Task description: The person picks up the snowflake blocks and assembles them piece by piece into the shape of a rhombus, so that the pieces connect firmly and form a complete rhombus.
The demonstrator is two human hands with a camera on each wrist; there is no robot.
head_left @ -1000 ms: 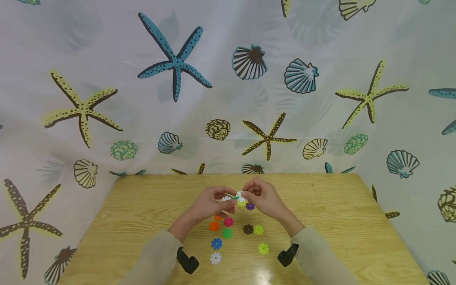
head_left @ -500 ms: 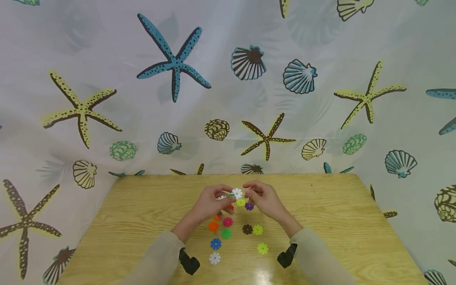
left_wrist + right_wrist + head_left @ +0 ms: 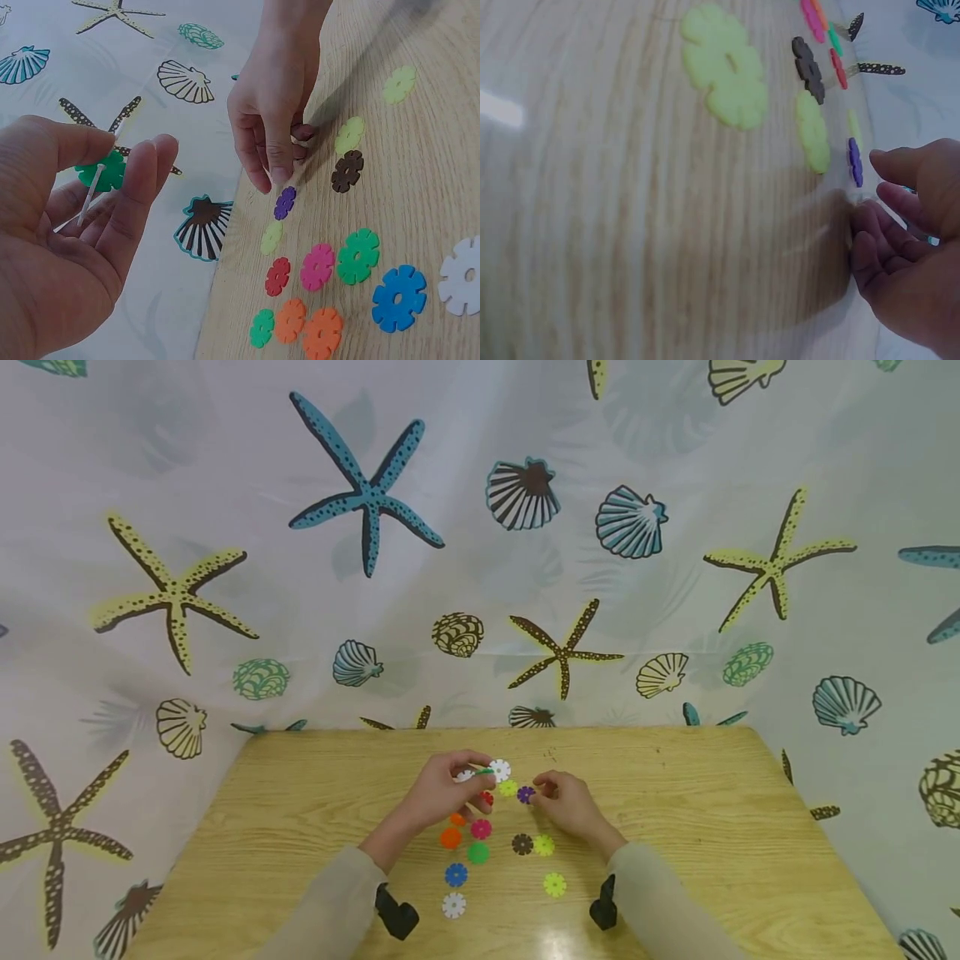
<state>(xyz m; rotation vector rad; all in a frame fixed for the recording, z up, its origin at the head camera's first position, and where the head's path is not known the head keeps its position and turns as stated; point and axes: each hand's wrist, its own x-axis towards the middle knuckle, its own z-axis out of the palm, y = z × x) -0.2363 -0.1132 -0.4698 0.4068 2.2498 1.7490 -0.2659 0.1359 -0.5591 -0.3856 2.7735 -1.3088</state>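
My left hand (image 3: 444, 789) pinches a joined piece of notched plastic discs above the table. In the left wrist view its green disc (image 3: 111, 172) has white discs slotted into it crosswise, one seen edge-on. One white disc (image 3: 500, 770) faces up at the fingertips in the head view. My right hand (image 3: 570, 806) is low over the wood, thumb and fingers parted and holding nothing. Its fingertips are right beside a purple disc (image 3: 285, 203) lying flat. A yellow disc (image 3: 272, 238) and a red disc (image 3: 277, 277) lie close to the purple one.
More notched discs lie loose on the wooden table (image 3: 300, 827): a brown one (image 3: 522, 844), a blue one (image 3: 456, 875), a white one (image 3: 453, 906), a pink one (image 3: 482, 829) and several others. A curtain (image 3: 420, 610) printed with starfish and shells hangs behind the table.
My right hand has let go of the white disc on the joined piece and come down to the purple disc. My left hand keeps holding the piece in nearly the same spot.
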